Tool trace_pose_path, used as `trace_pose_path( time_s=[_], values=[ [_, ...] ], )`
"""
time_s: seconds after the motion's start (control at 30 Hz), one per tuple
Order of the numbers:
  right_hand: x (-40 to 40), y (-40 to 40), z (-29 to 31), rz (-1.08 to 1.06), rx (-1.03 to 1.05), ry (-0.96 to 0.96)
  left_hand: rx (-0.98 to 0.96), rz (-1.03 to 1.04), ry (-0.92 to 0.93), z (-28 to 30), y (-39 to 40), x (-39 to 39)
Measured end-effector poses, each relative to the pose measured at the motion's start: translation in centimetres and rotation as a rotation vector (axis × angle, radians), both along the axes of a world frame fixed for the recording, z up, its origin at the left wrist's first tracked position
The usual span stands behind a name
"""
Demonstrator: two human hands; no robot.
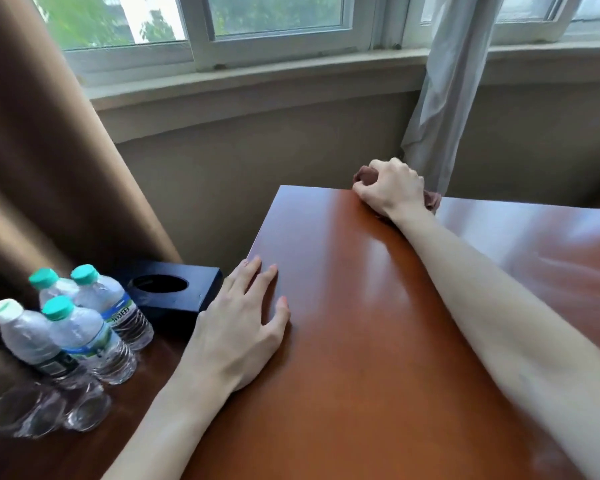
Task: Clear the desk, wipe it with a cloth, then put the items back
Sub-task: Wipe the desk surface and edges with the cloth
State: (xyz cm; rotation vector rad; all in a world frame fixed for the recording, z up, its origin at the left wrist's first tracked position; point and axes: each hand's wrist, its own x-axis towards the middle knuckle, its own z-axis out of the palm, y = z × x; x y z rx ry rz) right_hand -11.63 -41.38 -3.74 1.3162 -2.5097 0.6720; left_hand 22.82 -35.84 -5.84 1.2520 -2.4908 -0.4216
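The glossy reddish-brown desk (378, 323) fills the middle and right of the view. My right hand (390, 188) reaches to its far edge and grips a bunched brownish-pink cloth (432, 199), pressing it onto the wood. Most of the cloth is hidden under the fist. My left hand (243, 323) lies flat with straight fingers on the desk's left edge. On a lower dark surface (146, 393) to the left stand several water bottles (84, 334), a dark blue tissue box (177, 289) with a round hole, and clear glasses (49, 410).
A brown curtain (32, 150) hangs at the left behind the bottles. A grey sheer curtain (444, 98) drops to the desk's far edge beside my right hand. Beyond the desk are a wall and a window sill (257, 77).
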Motion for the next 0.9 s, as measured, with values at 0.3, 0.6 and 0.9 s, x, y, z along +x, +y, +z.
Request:
trace_pose_path(
  time_s=[0.3,0.6,0.9],
  values=[
    [11.1,10.1,-0.1,0.209,0.026,0.008,0.032,-0.022,-0.029,0.5,0.6,0.1],
    [23.9,29.0,0.4,0.582,0.000,-0.011,0.092,-0.041,-0.114,2.3,2.1,0.5],
    [9.2,14.0,-0.3,0.189,-0.004,-0.029,0.043,-0.027,-0.040,0.5,0.1,0.1]
  ],
)
